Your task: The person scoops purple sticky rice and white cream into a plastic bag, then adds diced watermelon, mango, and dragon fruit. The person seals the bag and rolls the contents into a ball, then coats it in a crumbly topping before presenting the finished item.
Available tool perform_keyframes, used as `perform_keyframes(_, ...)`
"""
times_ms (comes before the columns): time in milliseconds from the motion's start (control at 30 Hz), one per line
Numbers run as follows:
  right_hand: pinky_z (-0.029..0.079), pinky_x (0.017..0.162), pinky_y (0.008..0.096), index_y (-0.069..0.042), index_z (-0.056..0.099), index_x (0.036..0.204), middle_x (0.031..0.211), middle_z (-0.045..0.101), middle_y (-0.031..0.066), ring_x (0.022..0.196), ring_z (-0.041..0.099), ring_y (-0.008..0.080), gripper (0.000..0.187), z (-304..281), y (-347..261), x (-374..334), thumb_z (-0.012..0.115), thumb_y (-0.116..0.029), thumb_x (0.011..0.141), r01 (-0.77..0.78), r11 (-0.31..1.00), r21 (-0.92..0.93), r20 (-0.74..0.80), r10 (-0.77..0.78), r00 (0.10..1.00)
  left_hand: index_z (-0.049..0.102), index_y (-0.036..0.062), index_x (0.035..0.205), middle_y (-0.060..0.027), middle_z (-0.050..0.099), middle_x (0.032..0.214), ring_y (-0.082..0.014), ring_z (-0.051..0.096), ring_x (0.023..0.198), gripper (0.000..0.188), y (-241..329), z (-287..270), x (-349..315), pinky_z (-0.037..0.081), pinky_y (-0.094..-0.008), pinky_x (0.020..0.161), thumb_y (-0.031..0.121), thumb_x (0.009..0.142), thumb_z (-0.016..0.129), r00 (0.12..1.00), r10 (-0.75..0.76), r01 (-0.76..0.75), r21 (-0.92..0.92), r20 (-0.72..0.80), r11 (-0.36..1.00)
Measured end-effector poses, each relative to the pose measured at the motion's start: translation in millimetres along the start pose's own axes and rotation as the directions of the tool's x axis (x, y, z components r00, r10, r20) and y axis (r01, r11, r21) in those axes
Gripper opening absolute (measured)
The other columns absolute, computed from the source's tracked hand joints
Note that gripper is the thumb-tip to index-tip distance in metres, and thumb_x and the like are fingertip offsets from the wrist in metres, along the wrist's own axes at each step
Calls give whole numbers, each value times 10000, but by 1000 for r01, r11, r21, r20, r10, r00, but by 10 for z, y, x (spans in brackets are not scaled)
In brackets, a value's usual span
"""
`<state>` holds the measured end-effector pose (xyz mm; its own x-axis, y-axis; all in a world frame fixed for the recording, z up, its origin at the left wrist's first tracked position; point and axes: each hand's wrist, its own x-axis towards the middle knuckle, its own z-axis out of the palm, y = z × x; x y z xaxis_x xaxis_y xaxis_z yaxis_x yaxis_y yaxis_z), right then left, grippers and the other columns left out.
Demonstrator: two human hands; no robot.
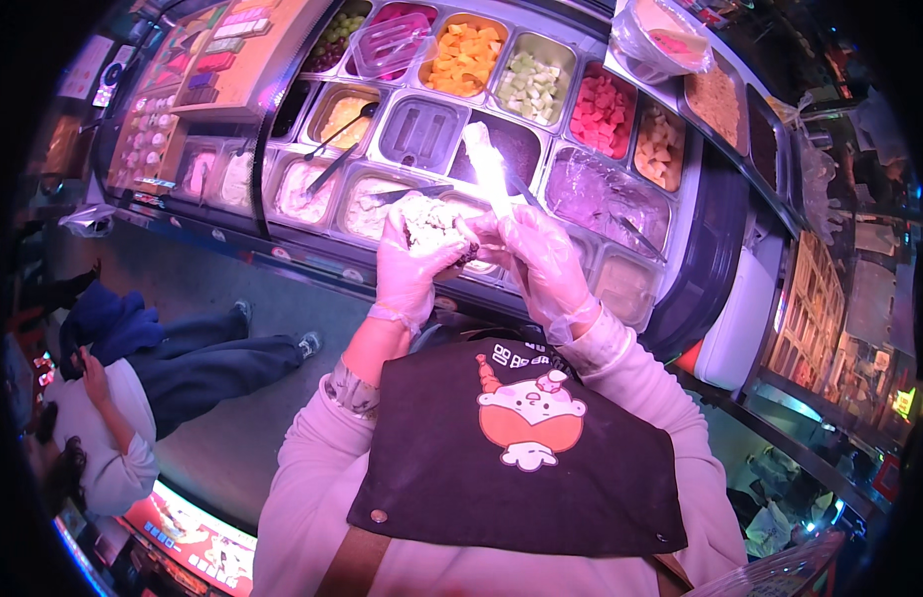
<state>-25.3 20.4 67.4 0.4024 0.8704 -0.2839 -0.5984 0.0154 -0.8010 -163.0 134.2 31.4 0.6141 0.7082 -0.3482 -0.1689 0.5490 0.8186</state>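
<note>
My left hand [404, 277], in a clear plastic glove, cups a lump of dark food topped with a white, crumbly-looking layer [429, 221]. Gloved as well, my right hand [549, 267] grips a pale spatula [493, 181] that points up and away, with white stuff smeared on its far end. The fingertips of my right hand are close to the lump's right side; whether they touch it I cannot tell. Both hands are above the near row of metal pans, beside a pan of white filling [367, 209].
Farther pans hold orange fruit cubes [466, 62], pale green cubes [529, 92] and red cubes [603, 111]. Film covers a purple filling [601, 194] at the right. Handles stick out of several pans. A bagged bowl [660, 45] stands far right. Another person [113, 418] is at the left.
</note>
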Motion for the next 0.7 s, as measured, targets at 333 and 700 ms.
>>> perform_keyframes(333, 565, 960, 364, 22, 643, 1211, 1209, 695, 144, 1095, 688, 219, 286, -173, 42, -88, 579, -215, 1063, -104, 986, 131, -89, 116, 989, 480, 76, 1300, -75, 642, 1157, -167, 663, 1026, 550, 150, -2, -135, 574, -301, 808, -62, 851, 767, 970, -86, 110, -93, 227, 990)
perform_keyframes(700, 551, 1015, 392, 64, 594, 1255, 1269, 673, 185, 1160, 674, 250, 313, -55, 101, -147, 546, -190, 1079, -3, 992, 126, -22, 6, 1000, 477, 74, 1296, -82, 647, 1071, -194, 680, 936, 547, -74, -2, -79, 583, -309, 823, -45, 846, 766, 999, 43, -43, 5, 33, 999)
